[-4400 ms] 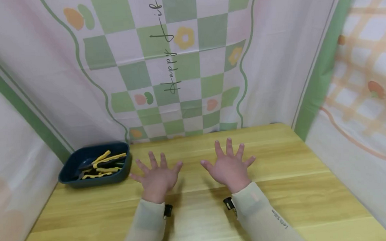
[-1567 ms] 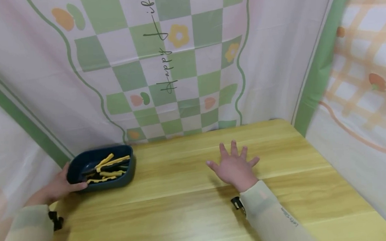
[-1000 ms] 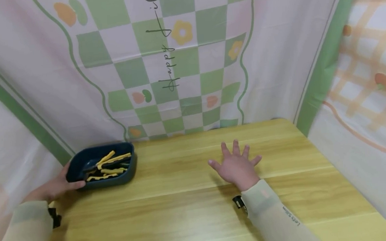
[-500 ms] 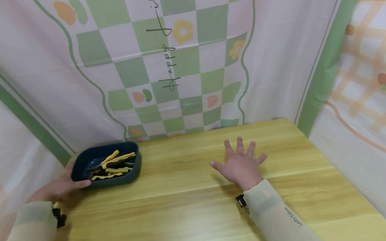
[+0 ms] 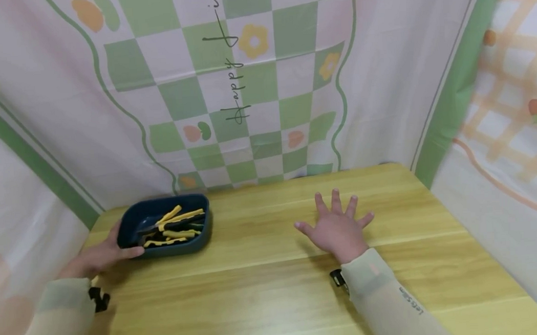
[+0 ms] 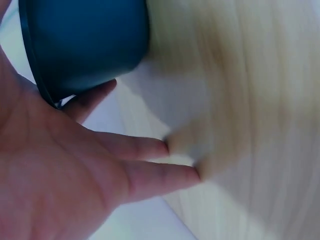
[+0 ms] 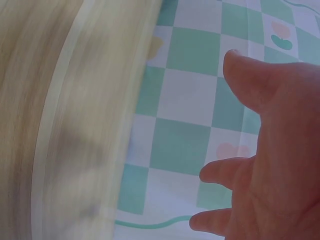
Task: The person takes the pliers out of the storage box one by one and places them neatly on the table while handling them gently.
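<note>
A dark blue plastic bin stands at the back left of the table, holding several tools with yellow-and-black handles. My left hand is against the bin's left end, thumb along the near side. In the left wrist view, the bin's wall meets my left palm; two fingers reach out straight below it and another passes behind the bin. On the right, my right hand hovers over the table, fingers spread, holding nothing; its thumb shows in the right wrist view.
The light wooden table ends at a checked green-and-white curtain behind it. More printed cloth hangs along the right, and a white curtain along the left. Dark wrist devices sit at both cuffs.
My left hand left its place over the table and went to the bin's left end. The bin has since slid right with it. My right hand stayed spread, drifting slightly right.
</note>
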Available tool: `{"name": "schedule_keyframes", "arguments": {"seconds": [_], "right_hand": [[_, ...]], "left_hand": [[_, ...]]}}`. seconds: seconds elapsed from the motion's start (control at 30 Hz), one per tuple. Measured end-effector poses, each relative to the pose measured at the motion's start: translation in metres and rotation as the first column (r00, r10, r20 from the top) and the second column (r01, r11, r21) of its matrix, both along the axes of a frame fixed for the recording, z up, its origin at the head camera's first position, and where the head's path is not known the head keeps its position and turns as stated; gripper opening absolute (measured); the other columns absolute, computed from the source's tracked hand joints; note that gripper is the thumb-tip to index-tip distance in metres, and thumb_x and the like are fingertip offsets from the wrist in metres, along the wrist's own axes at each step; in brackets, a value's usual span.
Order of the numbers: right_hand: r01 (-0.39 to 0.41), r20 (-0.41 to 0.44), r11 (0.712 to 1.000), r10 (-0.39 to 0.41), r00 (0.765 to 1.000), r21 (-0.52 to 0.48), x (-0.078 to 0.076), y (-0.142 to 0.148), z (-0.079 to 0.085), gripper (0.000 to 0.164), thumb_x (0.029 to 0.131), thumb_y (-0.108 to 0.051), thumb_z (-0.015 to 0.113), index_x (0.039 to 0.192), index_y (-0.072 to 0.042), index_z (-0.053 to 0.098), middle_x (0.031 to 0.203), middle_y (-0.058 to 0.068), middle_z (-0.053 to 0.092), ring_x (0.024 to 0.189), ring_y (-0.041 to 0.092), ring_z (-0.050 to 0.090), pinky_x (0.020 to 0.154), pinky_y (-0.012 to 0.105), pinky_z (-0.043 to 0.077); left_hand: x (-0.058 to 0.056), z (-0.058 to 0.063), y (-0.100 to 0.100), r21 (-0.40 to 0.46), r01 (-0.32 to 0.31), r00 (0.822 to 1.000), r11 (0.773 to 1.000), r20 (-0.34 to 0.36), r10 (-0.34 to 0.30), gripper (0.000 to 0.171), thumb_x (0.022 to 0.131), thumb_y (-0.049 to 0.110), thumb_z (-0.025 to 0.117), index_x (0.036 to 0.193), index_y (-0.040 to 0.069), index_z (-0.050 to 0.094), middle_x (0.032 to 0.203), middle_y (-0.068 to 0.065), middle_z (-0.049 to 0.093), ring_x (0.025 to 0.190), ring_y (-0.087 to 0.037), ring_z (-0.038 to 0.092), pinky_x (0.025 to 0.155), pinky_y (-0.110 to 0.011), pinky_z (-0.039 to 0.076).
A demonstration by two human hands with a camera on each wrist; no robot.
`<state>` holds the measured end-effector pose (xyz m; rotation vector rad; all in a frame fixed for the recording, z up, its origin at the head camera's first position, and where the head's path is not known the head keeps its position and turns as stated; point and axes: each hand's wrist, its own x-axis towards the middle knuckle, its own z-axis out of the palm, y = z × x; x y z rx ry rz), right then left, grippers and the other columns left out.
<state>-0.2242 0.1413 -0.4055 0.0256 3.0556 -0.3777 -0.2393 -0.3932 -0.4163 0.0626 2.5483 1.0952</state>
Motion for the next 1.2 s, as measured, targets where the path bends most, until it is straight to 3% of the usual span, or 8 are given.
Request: {"name": "schedule_keyframes", "arguments": {"seconds": [0.33,0.5,0.8,1.07,1.2], "right_hand": [[-0.005,0.002,1.0,0.005,1.0,-0.006,0.002,-0.001,0.0,0.109,0.069,-0.089,0.017,0.151,-0.017,0.014,0.151,0.024,-0.007,0.125,0.056,-0.02,0.074,0.077,-0.017],[-0.006,0.005,1.0,0.006,1.0,-0.009,0.002,0.0,0.0,0.108,0.07,-0.088,0.018,0.151,-0.016,0.014,0.151,0.025,-0.008,0.125,0.057,-0.02,0.074,0.077,-0.017],[0.004,0.002,1.0,-0.004,1.0,0.001,0.001,0.0,-0.001,0.109,0.07,-0.088,0.016,0.151,-0.016,0.013,0.15,0.025,-0.009,0.124,0.056,-0.022,0.074,0.077,-0.017],[0.009,0.015,1.0,-0.009,1.0,-0.001,0.003,0.002,0.002,0.108,0.07,-0.088,0.018,0.151,-0.015,0.014,0.15,0.025,-0.009,0.125,0.057,-0.02,0.075,0.079,-0.014],[0.012,0.014,1.0,-0.012,1.0,-0.004,0.003,0.004,0.003,0.108,0.071,-0.087,0.018,0.151,-0.014,0.014,0.15,0.026,-0.009,0.123,0.057,-0.022,0.075,0.079,-0.014]], "left_hand": [[0.001,0.001,0.034,0.078,-0.01,0.999,0.997,0.038,0.007,0.121,0.082,0.035,0.072,0.14,0.011,-0.032,0.143,-0.032,-0.026,0.129,-0.054,-0.012,0.099,-0.066,0.004],[-0.001,0.002,0.052,0.049,-0.024,0.996,0.999,0.084,0.019,0.125,0.081,0.042,0.072,0.137,0.014,-0.037,0.143,-0.03,-0.027,0.13,-0.053,-0.011,0.101,-0.063,0.007],[0.001,0.008,0.085,0.059,-0.012,0.996,0.998,0.093,0.007,0.126,0.08,0.042,0.073,0.138,0.012,-0.034,0.145,-0.032,-0.021,0.131,-0.051,-0.008,0.102,-0.061,0.006],[0.009,0.006,0.113,0.078,-0.009,0.999,0.997,0.035,0.006,0.126,0.076,0.045,0.075,0.142,0.019,-0.029,0.147,-0.032,0.013,0.132,-0.048,0.009,0.102,-0.061,0.012],[0.014,0.004,0.126,0.05,-0.01,0.999,0.999,0.033,0.009,0.128,0.074,0.051,0.074,0.142,0.022,-0.03,0.147,-0.031,0.014,0.131,-0.05,0.014,0.101,-0.061,0.016]]}}
